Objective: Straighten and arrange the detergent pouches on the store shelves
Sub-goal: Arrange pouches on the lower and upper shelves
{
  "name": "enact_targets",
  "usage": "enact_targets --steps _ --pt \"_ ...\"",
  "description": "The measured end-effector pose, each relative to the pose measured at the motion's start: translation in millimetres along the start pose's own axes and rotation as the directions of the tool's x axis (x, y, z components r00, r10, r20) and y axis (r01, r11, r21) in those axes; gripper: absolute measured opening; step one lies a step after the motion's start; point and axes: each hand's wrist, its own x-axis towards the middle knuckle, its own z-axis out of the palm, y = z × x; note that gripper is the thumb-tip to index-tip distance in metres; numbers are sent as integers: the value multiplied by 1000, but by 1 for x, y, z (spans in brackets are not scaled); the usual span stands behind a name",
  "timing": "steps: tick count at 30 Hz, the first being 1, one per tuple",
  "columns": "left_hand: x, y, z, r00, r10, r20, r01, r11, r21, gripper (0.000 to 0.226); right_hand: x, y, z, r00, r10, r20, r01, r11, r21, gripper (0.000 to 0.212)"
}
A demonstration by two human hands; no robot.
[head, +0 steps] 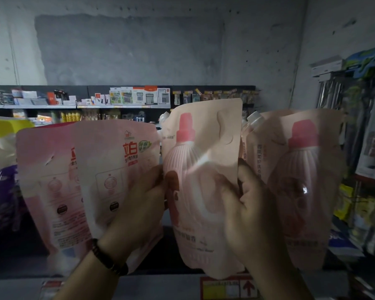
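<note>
Pink detergent pouches stand on the top shelf (156, 271). The middle pouch (200, 161), printed with a pink bottle, is upright between both hands. My left hand (139, 204) grips its left edge, thumb toward the front. My right hand (247, 204) grips its right edge, with the thumb pressed on the pouch's front. Left of it stands a wider pink pouch (85, 169) with red characters, partly behind my left hand. At the right stand more bottle-print pouches (299, 169) with white spouts showing at their tops.
Purple and white packages (0, 180) sit at the far left of the shelf. Hanging goods and a rack (366, 148) crowd the right side. A red price label (227, 287) is on the shelf edge. Behind, another aisle's shelf (117, 100) holds calculators and stationery.
</note>
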Motion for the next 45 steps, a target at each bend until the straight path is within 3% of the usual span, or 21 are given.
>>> enact_targets --steps 3,7,16,22,25,28,36,40,45 --pt "-6 3 -6 996 85 -6 -84 991 103 32 6 0 -11 1000 13 12 -12 997 -75 16" --pt "-4 3 -13 996 71 -50 -59 976 210 46 14 -3 -23 1000 5 15 -1 971 -240 7" --pt "-10 16 -16 977 70 -201 5 936 352 21 19 -10 -35 999 -39 -18 19 777 -630 13" --pt "-18 25 -22 922 258 -287 -56 825 562 23 28 6 -33 997 -18 -74 -36 742 -669 9" --pt "-19 27 -25 917 276 -287 -49 793 607 21 27 13 -22 994 6 -109 -83 689 -720 18" --pt "-18 23 -25 921 279 -273 -48 775 631 17 28 15 -17 990 -12 -138 -98 646 -757 19" --pt "-18 9 -17 924 316 -217 -137 800 584 16 38 11 -22 987 -3 -159 -114 684 -721 7" --pt "-30 -6 -12 983 160 -86 -113 912 394 38 36 9 -29 983 -59 -173 -80 714 -696 12" --pt "-47 -15 -11 1000 7 29 -14 966 257 97 30 5 -37 979 -118 -167 -18 763 -646 22"
